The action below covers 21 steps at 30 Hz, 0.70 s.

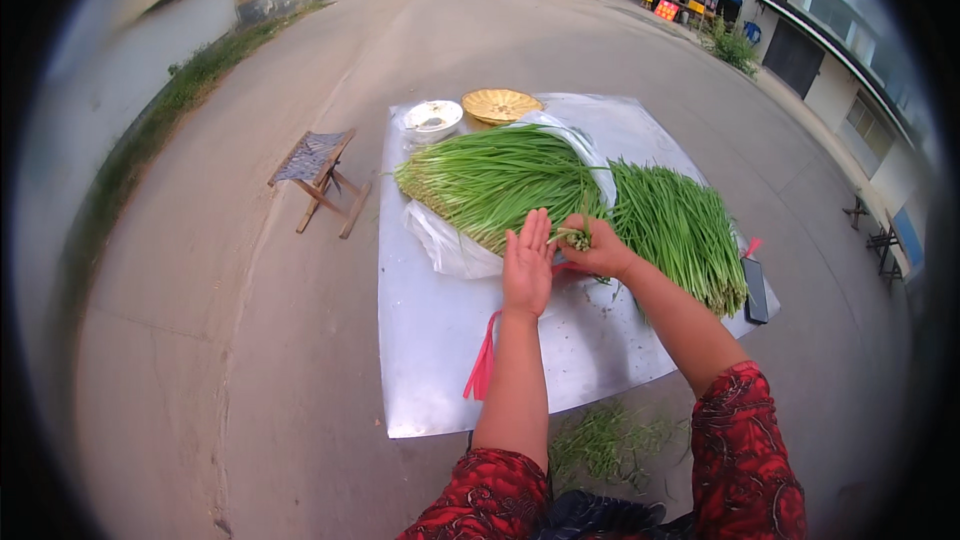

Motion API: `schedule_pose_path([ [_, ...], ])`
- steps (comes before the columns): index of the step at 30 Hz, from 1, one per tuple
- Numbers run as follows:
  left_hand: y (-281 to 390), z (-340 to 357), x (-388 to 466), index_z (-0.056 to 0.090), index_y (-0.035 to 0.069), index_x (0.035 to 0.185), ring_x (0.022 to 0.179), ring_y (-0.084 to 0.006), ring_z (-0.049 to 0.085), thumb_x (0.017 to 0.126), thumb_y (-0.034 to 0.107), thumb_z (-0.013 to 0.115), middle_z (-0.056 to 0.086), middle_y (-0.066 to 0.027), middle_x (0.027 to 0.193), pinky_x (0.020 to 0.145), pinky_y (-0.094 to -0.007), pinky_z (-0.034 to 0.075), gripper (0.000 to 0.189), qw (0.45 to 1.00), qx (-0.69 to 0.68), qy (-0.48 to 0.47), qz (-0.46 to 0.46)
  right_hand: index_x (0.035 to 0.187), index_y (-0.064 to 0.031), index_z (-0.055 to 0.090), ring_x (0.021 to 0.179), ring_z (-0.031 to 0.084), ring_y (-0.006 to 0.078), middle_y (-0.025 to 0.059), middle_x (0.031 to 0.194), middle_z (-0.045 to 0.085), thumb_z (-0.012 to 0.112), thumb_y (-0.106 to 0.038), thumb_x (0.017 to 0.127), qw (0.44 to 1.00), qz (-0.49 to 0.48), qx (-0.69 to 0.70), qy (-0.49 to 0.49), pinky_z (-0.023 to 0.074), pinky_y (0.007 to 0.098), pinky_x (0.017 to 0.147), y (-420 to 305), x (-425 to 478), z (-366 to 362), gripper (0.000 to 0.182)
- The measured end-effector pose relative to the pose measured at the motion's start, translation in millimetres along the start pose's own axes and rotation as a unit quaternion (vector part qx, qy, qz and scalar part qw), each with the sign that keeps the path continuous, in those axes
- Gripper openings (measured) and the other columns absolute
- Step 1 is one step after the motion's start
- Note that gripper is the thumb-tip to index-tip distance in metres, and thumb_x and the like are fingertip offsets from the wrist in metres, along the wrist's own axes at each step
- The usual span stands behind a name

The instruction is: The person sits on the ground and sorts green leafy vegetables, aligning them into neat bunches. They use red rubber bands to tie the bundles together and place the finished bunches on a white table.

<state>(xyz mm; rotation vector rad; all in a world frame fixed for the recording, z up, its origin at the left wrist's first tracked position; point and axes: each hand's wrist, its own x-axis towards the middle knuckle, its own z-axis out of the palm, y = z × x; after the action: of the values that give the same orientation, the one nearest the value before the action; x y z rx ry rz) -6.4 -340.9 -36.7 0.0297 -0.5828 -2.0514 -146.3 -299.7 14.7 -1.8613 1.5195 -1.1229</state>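
Note:
My right hand (604, 249) is closed around a small bunch of green chives (576, 239), its pale cut ends towards me. Beside it my left hand (528, 270) holds nothing, palm exposed and fingers straight, its fingertips close to those ends. Beyond both hands a large heap of chives (487, 172) lies on a white plastic sheet (450, 247), pale stems to the left. A second pile of chives (671, 225) rests to the right, stem ends towards me. Red ties (487, 356) lie by my left wrist, and more red strip shows partly behind my hands.
Under all this is a silvery-topped table (435, 349). At its far edge stand a white bowl (433, 120) and a woven basket (501, 105). A phone (755, 291) lies at the right edge. A folding stool (311, 157) stands left; green trimmings (611, 442) litter the ground near me.

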Motion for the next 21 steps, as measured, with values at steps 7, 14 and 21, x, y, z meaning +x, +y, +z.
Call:
schedule_pose_path([
  [7, -13.1, -16.6, 2.0, 0.008, 0.0, 0.141, 0.138, -0.0228, 0.009, 0.088, 0.063, 0.021, 0.009, -0.0122, 0.149, 0.111, -0.035, 0.007, 0.083, 0.998, -0.009, 0.048, -0.031, 0.08, -0.0061, 0.049, 0.071, 0.049, 0.0121, 0.0019, 0.073, 0.051, 0.054, -0.016, 0.088, 0.962, -0.064, 0.165, 0.207, 0.042, 0.0295, 0.08, -55.2, 19.5, -56.2, 0.014],
  [14, -3.1, -13.4, -1.6, 0.005, 0.0, 0.141, 0.138, -0.0233, 0.005, 0.085, 0.068, 0.02, 0.007, -0.0125, 0.149, 0.111, -0.037, 0.003, 0.089, 0.999, 0.015, 0.037, -0.03, 0.075, -0.0045, 0.044, 0.078, 0.049, 0.0196, 0.0059, 0.074, 0.048, 0.048, -0.017, 0.091, 0.856, -0.212, 0.406, 0.24, 0.036, 0.0426, 0.096, -168.0, -8.7, -167.5, 0.021],
  [21, 21.6, 0.0, -15.2, 0.013, 0.002, 0.141, 0.133, -0.0264, 0.024, 0.086, 0.065, 0.028, 0.022, -0.0154, 0.145, 0.105, -0.0424, 0.024, 0.085, 0.999, -0.049, 0.008, -0.009, 0.079, -0.0056, 0.042, 0.069, 0.044, 0.015, 0.0026, 0.069, 0.042, 0.05, -0.013, 0.089, 0.795, -0.209, 0.545, 0.165, 0.0398, 0.036, 0.085, -185.0, -113.0, -188.0, 0.015],
])
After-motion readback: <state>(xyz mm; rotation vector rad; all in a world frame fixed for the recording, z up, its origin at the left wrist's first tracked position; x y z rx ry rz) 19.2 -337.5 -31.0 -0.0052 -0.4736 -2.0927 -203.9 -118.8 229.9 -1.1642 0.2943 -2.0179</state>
